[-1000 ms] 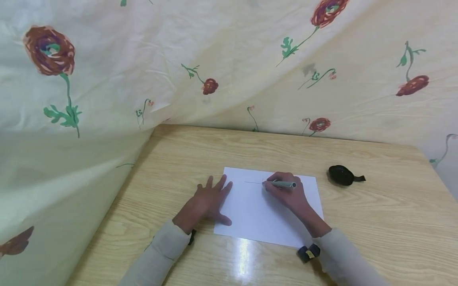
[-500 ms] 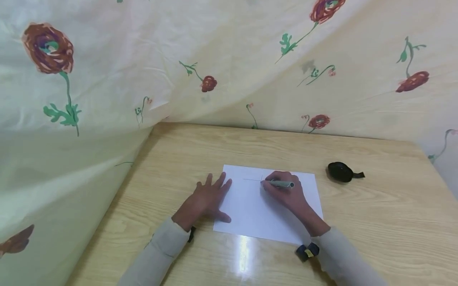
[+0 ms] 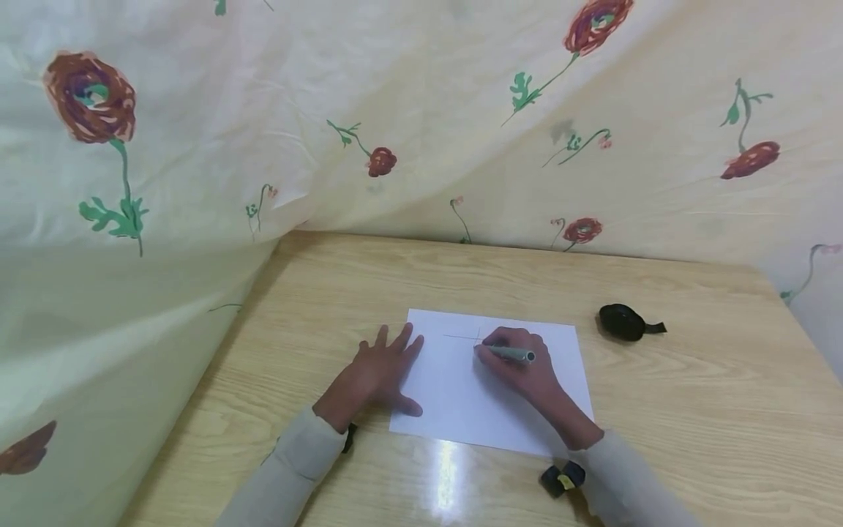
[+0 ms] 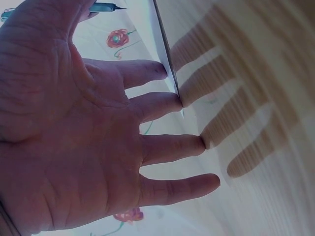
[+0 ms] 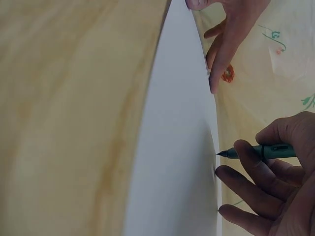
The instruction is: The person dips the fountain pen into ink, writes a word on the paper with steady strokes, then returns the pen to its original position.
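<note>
A sheet of white paper lies on the wooden table, with a thin horizontal line and a short vertical stroke near its top. My right hand pinches a grey-green pen, whose tip meets the paper below the horizontal line. In the right wrist view the pen sits between thumb and fingers, its dark nib at the sheet. Spread over the paper's left edge, my left hand rests with straight fingers. The left wrist view shows its palm, with some fingertips touching the paper's edge and the table.
To the right of the paper sits a small black pan-shaped object with a short handle. A floral cloth hangs behind the table and along its left side. Black straps with devices are worn at the wrists.
The pen tip has moved down the sheet, and the vertical stroke now runs across and below the horizontal line. My left hand stays in place. The head view shifts slightly.
</note>
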A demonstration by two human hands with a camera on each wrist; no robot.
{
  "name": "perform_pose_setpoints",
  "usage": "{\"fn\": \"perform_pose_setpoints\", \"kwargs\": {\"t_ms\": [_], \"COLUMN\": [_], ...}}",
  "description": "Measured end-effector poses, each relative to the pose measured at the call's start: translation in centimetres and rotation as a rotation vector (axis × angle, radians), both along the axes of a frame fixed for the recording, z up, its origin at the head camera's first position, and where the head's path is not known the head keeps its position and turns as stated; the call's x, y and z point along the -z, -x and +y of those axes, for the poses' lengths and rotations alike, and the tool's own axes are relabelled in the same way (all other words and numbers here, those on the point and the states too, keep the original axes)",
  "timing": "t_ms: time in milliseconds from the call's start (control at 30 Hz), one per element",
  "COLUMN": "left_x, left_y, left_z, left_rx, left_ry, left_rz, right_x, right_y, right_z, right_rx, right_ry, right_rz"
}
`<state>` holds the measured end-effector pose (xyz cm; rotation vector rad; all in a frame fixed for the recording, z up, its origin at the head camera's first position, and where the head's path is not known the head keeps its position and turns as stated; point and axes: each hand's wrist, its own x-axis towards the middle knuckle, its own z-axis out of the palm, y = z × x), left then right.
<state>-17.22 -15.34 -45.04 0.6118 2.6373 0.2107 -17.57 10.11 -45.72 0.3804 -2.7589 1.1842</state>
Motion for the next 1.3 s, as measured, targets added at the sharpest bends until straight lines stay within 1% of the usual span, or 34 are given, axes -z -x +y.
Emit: {"fn": "perform_pose_setpoints", "kwargs": {"t_ms": [300,567,867,1033,1167,1300], "left_x": [-0.2,-0.1,0.2,0.2,0.2,0.3], "left_y": [0.0,0.0,0.0,0.1,-0.1,-0.2], "left_z": [0.1,0.1,0.2,0.2,0.1,0.1], "left_rx": [0.012,0.012,0.01,0.011,0.002,-0.003], "left_ry": [0.028,0.027,0.034,0.034,0.019,0.013], "left_rz": [0.013,0.012,0.028,0.034,0.02,0.015], "right_x": [0.2,0.3,0.6,0.6,0.7,0.6], "right_y": [-0.3,-0.7,-1.3,-1.6,-2.1,-2.6], "right_z": [-0.2,-0.4,-0.8,-1.2,-1.6,-1.9], "right_rx": [-0.007,-0.02,-0.006,0.003,-0.002,-0.019], "right_ry": [-0.02,-0.036,-0.023,-0.03,-0.039,-0.047], "right_rz": [0.027,0.049,0.064,0.033,-0.002,0.0]}}
